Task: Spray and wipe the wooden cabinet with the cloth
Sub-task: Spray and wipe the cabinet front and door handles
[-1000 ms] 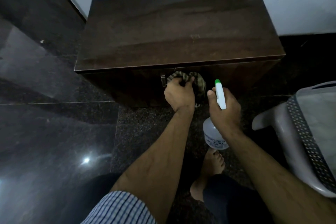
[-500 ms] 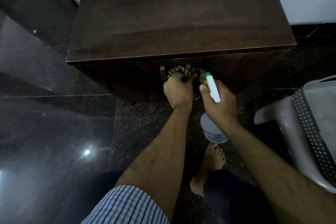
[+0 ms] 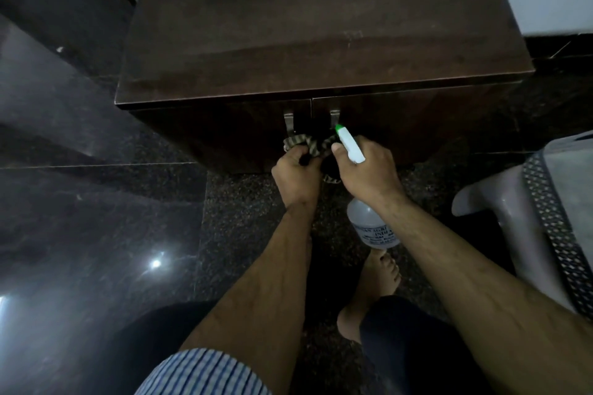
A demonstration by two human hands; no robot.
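Note:
The dark wooden cabinet [image 3: 321,42] stands against the white wall, with two metal door handles on its front. My left hand [image 3: 296,175] grips a striped cloth [image 3: 306,145] and holds it against the cabinet's front, below the handles. My right hand [image 3: 369,171] is wrapped around the neck of a clear spray bottle [image 3: 373,226]. Its white head with a green nozzle tip points at the cabinet front, close beside the cloth. The bottle's body hangs below my wrist.
A grey plastic chair [image 3: 513,202] with a perforated seat edge stands at the right. Polished dark stone floor [image 3: 96,218] spreads to the left and in front of the cabinet. My bare foot [image 3: 375,285] and knees are below my arms.
My left hand slid the cloth down the cabinet front, uncovering both door handles. My right hand brought the spray bottle left until it is next to the cloth. The view shifted closer.

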